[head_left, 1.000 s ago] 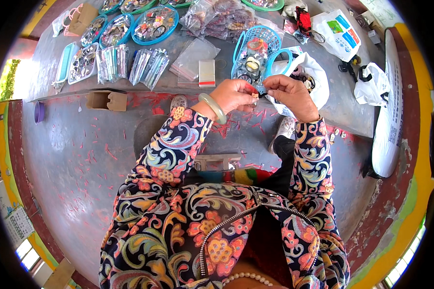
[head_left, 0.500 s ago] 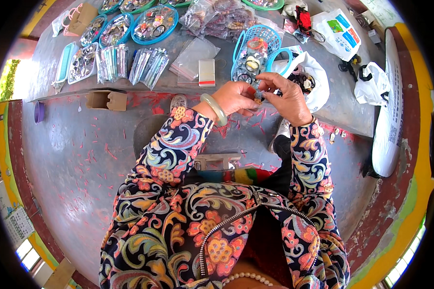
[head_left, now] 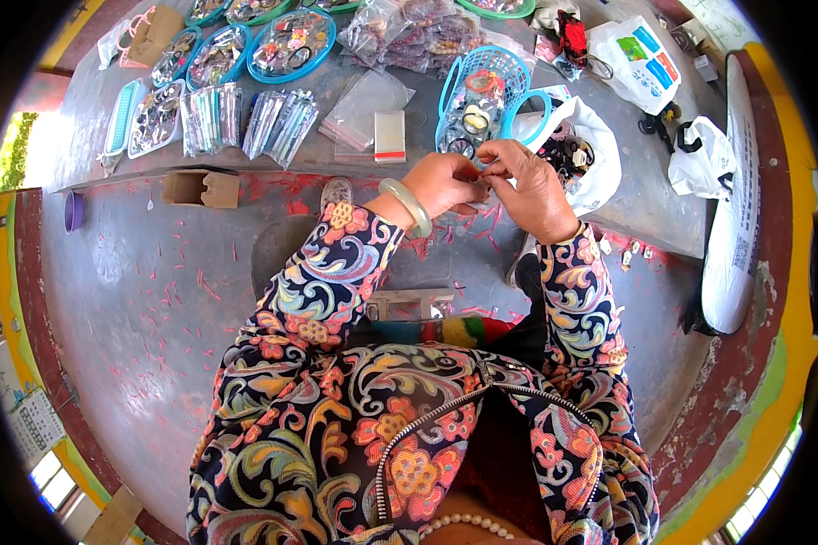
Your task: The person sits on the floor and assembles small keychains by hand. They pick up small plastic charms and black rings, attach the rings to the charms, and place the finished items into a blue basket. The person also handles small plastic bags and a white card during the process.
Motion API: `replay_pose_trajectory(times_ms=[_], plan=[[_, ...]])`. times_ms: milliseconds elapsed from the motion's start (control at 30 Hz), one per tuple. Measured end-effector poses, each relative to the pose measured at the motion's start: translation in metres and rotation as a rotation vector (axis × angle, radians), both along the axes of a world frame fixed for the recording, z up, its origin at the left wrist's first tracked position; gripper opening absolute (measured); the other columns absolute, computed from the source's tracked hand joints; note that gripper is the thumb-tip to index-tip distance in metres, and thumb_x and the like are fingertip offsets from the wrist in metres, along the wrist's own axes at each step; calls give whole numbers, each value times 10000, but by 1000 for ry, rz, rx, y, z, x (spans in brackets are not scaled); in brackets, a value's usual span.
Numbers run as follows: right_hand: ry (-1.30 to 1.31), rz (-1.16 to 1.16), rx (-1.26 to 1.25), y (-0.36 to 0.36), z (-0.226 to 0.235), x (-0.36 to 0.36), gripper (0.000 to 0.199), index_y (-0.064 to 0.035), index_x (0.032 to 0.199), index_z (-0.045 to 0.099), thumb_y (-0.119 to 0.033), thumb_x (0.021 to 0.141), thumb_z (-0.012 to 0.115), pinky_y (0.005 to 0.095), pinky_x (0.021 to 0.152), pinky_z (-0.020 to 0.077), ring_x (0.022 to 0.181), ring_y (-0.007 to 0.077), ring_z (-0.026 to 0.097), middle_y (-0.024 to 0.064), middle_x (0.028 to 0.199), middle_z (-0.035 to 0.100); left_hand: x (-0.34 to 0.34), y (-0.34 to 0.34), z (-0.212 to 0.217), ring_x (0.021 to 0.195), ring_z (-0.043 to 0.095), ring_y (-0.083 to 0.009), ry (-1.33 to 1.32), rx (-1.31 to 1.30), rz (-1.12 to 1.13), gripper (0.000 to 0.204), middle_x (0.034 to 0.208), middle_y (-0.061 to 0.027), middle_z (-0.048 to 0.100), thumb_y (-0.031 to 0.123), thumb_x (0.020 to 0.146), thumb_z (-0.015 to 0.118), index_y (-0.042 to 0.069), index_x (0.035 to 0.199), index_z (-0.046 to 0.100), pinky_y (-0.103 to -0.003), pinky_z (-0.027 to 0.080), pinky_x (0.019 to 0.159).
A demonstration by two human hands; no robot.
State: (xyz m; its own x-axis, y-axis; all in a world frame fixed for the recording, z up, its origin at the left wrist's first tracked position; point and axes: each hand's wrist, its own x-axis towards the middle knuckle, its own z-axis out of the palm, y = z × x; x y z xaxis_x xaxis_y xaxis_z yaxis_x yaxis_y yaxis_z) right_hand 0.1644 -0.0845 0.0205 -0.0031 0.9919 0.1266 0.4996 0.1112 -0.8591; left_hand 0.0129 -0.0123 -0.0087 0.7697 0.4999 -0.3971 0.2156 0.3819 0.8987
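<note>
Left hand [head_left: 443, 184], right hand [head_left: 533, 189] meet before blue basket [head_left: 512, 74]

Fingertips sit together; whether they pinch anything cannot be told. The latticed basket lies just beyond, its long axis running away from them, the right hand seemingly nearer. Jumbled trinkets [head_left: 475, 120] fill it, an orange-red piece [head_left: 489, 83] among them.

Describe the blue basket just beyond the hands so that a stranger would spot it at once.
Find the grey table. Just beyond the right hand sits the blue basket. Unlike the shallow round blue trays to its left, it has tall lattice sides.
</note>
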Motion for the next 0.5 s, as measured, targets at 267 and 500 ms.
replay_pose_trajectory(times_ms=[267, 500], plan=[[190, -69, -114, 2, -6, 5, 308, -37, 982, 534, 95, 704, 545, 217, 633, 464, 701, 91, 542, 48, 821, 529, 2, -3, 2, 770, 625, -176, -36, -7, 18, 224, 880, -127, 614, 61, 737, 643, -80, 897, 576, -270, 546, 653], [93, -27, -113, 1, 4, -3, 322, -43, 976, 534, 92, 684, 521, 244, 638, 466, 683, 139, 561, 71, 788, 551, 1, -3, -6, 754, 624, -165, -72, 2, 3, 217, 861, -105, 618, 55, 761, 622, -69, 933, 579, -278, 539, 664]])
